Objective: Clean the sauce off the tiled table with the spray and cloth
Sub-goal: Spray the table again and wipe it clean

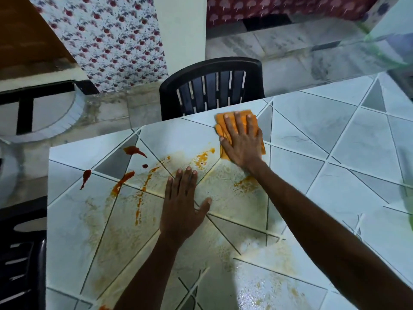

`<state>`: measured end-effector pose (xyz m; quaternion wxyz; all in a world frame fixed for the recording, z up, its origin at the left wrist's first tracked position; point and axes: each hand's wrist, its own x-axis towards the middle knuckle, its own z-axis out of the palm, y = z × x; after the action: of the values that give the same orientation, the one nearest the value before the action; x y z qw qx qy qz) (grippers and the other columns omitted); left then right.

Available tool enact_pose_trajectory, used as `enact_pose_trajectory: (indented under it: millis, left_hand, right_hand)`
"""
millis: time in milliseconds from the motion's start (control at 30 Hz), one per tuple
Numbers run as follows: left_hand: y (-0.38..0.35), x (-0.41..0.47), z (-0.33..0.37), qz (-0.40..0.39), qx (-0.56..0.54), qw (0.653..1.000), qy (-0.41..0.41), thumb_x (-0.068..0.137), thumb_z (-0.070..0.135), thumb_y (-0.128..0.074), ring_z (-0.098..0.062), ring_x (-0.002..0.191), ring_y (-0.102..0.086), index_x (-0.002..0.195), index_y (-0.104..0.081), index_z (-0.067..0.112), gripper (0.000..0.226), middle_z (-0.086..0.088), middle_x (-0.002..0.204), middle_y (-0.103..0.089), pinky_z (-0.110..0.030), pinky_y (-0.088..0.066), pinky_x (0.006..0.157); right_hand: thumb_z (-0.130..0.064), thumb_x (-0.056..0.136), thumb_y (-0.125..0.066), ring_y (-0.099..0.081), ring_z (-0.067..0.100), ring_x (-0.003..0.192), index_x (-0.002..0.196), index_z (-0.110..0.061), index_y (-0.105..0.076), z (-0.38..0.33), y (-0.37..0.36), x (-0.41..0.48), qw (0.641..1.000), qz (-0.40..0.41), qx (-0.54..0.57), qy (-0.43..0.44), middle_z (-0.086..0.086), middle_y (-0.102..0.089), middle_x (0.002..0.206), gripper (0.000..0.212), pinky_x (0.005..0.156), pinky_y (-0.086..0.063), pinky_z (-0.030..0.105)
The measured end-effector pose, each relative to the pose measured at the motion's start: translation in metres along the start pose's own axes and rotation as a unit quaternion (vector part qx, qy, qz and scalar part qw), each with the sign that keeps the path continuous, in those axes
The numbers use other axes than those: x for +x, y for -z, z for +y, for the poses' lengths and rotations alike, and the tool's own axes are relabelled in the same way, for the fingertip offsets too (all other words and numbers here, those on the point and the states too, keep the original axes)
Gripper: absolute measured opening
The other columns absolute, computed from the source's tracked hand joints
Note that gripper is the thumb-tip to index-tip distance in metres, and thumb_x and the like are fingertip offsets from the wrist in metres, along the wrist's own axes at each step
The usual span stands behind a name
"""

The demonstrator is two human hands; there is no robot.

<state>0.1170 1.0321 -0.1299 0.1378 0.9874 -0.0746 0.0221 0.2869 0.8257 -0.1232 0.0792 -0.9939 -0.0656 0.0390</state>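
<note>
One cloth point(225, 121) under the right hand point(242, 143)

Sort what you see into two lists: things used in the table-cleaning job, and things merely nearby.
Job: orange cloth under right hand; left hand flat on tiled table; sauce.
Nearby: black chair; floral curtain.

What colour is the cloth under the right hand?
Orange: the folded orange cloth shows best in the head view.

No legible text, label or number on anything here.
</note>
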Motion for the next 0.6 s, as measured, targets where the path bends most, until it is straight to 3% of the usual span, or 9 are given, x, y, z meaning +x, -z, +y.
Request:
enact_pose_trajectory:
  millis: [133,200,300,433,500,600]
  left_hand:
    - [0.004,0.003,0.002,-0.013,0.000,1.000,0.008,0.094,0.062,-0.042,-0.026,0.151,-0.010,0.155,-0.023,0.013,0.081,-0.006,0.163,-0.019,-0.050,-0.020,0.119]
    - [0.005,0.003,0.003,-0.015,-0.005,1.000,0.006,0.094,0.061,-0.043,-0.026,0.151,-0.010,0.155,-0.023,0.013,0.081,-0.006,0.163,-0.019,-0.050,-0.019,0.119]
    - [0.005,0.003,0.002,-0.017,-0.013,1.000,0.008,0.093,0.061,-0.044,-0.026,0.152,-0.010,0.155,-0.024,0.013,0.081,-0.006,0.163,-0.019,-0.050,-0.019,0.119]
    - [0.004,0.003,0.001,-0.014,-0.010,1.000,0.008,0.093,0.061,-0.045,-0.027,0.151,-0.011,0.154,-0.026,0.012,0.081,-0.007,0.163,-0.020,-0.051,-0.019,0.119]
    - [0.003,0.003,0.001,-0.006,-0.009,1.000,0.001,0.092,0.060,-0.047,-0.028,0.151,-0.014,0.154,-0.028,0.011,0.081,-0.007,0.162,-0.022,-0.051,-0.020,0.119]
    - [0.001,0.002,0.000,0.003,-0.002,1.000,0.000,0.091,0.060,-0.049,-0.030,0.150,-0.017,0.153,-0.029,0.011,0.081,-0.008,0.161,-0.025,-0.052,-0.021,0.118]
  right_hand:
    - [-0.068,0.098,-0.020,0.008,0.031,0.155,0.159,-0.039,0.000,0.023,-0.002,-0.090,0.998,-0.028,-0.007,0.048,-0.005,0.005,0.169,0.070,0.119,-0.016,0.062]
    - [-0.068,0.097,-0.020,0.004,0.031,0.155,0.159,-0.042,-0.004,0.040,0.001,-0.108,0.999,-0.028,-0.017,0.029,-0.007,0.001,0.169,0.069,0.117,-0.019,0.061]
    - [-0.068,0.096,-0.023,-0.002,0.038,0.153,0.159,-0.041,-0.006,0.062,0.009,-0.071,0.998,-0.011,-0.006,-0.067,-0.004,-0.004,0.169,0.070,0.115,-0.019,0.064]
    - [-0.068,0.097,-0.016,0.012,0.045,0.151,0.159,-0.035,0.006,0.067,0.019,0.027,0.986,-0.033,0.037,-0.156,0.003,0.009,0.169,0.074,0.117,-0.005,0.070]
    - [-0.065,0.099,-0.017,0.013,0.046,0.151,0.159,-0.032,0.008,0.042,0.018,0.056,0.990,-0.044,0.028,-0.134,0.006,0.012,0.168,0.073,0.118,-0.002,0.069]
    - [-0.063,0.101,-0.018,0.012,0.040,0.152,0.159,-0.034,0.007,-0.009,0.002,0.040,0.999,-0.048,-0.003,-0.004,0.003,0.011,0.169,0.070,0.120,-0.004,0.066]
